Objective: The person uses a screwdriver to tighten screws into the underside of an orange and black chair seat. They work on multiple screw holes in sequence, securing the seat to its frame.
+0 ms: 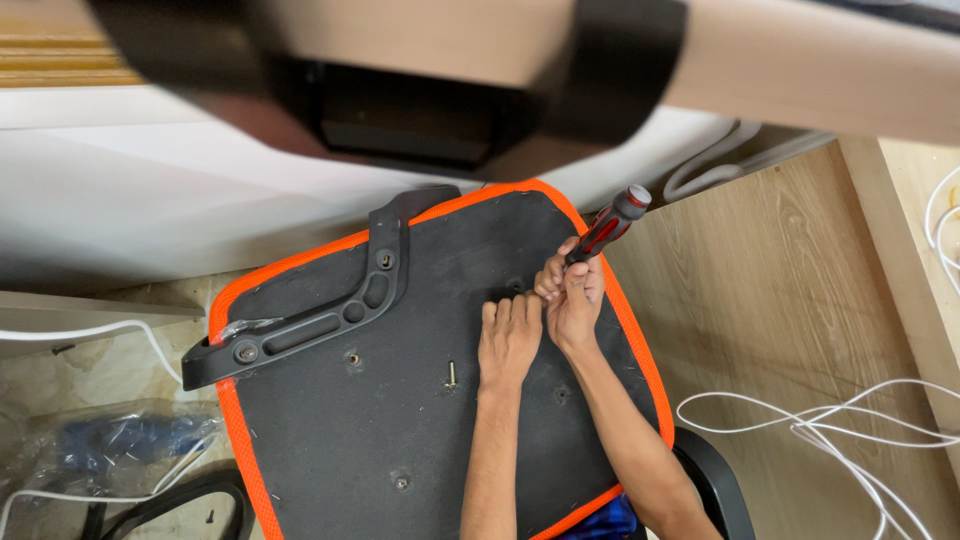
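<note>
A black chair seat base (330, 430) with orange trim lies underside up on the floor. My right hand (573, 305) grips a red and black screwdriver (612, 225), its tip hidden behind my fingers near the seat's upper middle. My left hand (508, 340) rests flat on the seat just left of it, fingers touching the right hand. A loose screw (451, 375) lies on the seat left of my left hand. A black armrest bracket (330, 310) is bolted across the seat's upper left.
White cables (850, 420) lie on the wooden floor at the right. A plastic bag (110, 445) sits at the lower left. A blurred black and beige object (420, 80) fills the top. A black curved part (715, 485) lies under the seat's lower right.
</note>
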